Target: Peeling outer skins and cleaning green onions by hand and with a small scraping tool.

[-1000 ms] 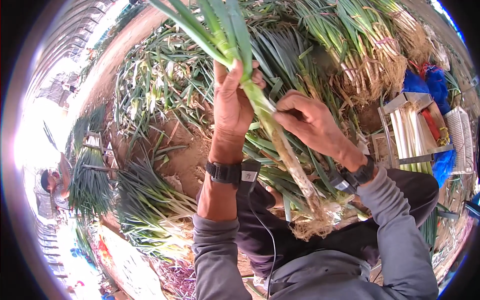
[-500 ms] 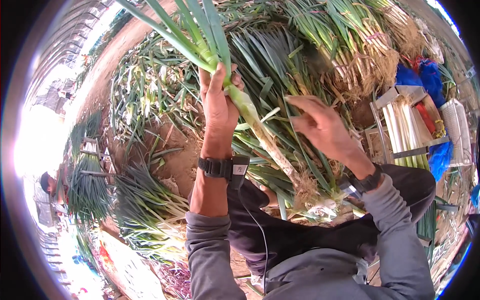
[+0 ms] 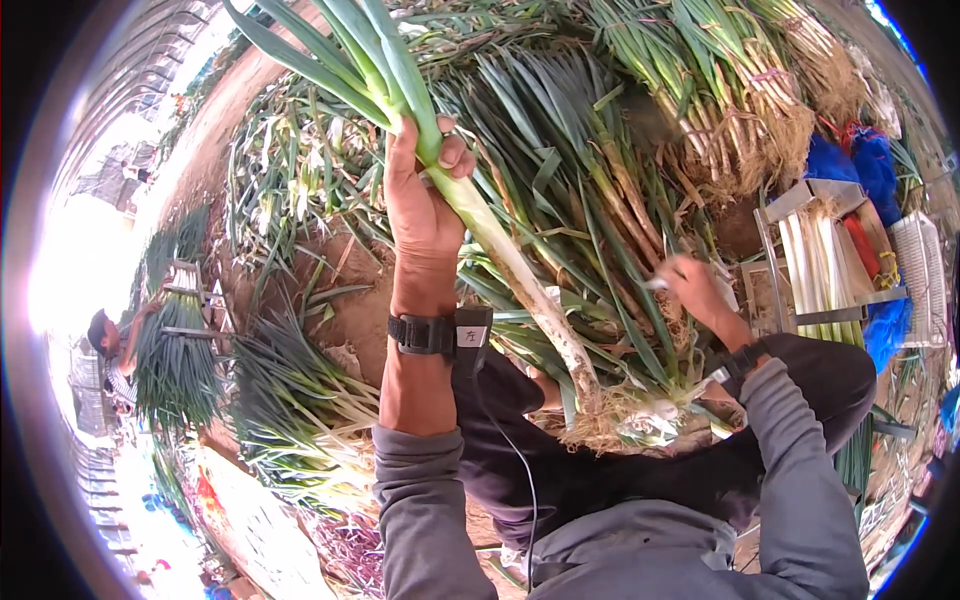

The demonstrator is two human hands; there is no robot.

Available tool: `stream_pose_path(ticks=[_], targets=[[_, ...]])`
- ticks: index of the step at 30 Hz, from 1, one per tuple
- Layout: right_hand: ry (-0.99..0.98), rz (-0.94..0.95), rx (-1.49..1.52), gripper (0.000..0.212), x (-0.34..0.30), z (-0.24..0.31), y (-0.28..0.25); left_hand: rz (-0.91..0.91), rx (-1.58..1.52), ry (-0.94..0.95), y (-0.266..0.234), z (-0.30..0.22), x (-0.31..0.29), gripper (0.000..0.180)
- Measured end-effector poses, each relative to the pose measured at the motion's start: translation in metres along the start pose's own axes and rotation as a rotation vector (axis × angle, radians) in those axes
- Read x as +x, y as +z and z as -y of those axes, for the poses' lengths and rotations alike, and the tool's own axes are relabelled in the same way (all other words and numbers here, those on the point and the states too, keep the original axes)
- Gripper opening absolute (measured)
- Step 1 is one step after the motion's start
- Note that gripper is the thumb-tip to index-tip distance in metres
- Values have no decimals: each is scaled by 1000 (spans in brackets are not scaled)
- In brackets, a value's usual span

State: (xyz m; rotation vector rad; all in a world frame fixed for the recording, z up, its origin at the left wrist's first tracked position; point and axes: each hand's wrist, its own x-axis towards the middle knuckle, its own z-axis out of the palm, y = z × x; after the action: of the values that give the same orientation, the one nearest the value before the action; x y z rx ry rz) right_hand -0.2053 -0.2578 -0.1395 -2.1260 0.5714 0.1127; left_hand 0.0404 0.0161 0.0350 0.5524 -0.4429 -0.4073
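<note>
My left hand point(image 3: 425, 205) is wrapped round a large green onion point(image 3: 510, 255) just below where its leaves fan out. The onion slants down to the right, its green leaves at the top and its bushy roots point(image 3: 590, 425) at the lower end near my legs. Its upper white shank looks smooth, while the lower part has brownish smears. My right hand point(image 3: 697, 292) is apart from it, to the right, over the heap of onions point(image 3: 590, 160). Its fingers are closed, with a whitish scrap showing at the fingertips, too small and blurred to name.
Tied onion bundles point(image 3: 750, 90) lie at the far right. A metal rack point(image 3: 865, 300) holds trimmed white stalks beside blue netting point(image 3: 885, 335). Loose onions point(image 3: 300, 400) and cut leaves lie to the left. Another person point(image 3: 110, 340) is by a second onion-filled rack point(image 3: 185, 330).
My right hand has moved down and right, away from the onion, and its fingers have closed. The onion has shifted slightly left and its roots lower; its upper shank looks cleaner.
</note>
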Motion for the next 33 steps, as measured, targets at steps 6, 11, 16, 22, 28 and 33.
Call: stream_pose_path(ticks=[6, 11, 16, 22, 28, 33], targets=[[-571, -55, 60, 37, -19, 106, 8, -103, 193, 34, 13, 14, -8, 34], [-768, -139, 317, 33, 11, 212, 13, -60, 291, -23, 22, 38, -8, 49], [-716, -54, 355, 19, 9, 221, 10, -44, 334, -19, 20, 39, -10, 50], [-1136, -69, 49, 19, -26, 192, 18, -50, 393, 57, 25, 36, -5, 45], [-690, 272, 477, 13, -19, 212, 3, -96, 442, 109, 18, 36, -3, 49], [-447, 537, 242, 21, -49, 134, 24, -110, 546, 213, 8, 8, 8, 46]])
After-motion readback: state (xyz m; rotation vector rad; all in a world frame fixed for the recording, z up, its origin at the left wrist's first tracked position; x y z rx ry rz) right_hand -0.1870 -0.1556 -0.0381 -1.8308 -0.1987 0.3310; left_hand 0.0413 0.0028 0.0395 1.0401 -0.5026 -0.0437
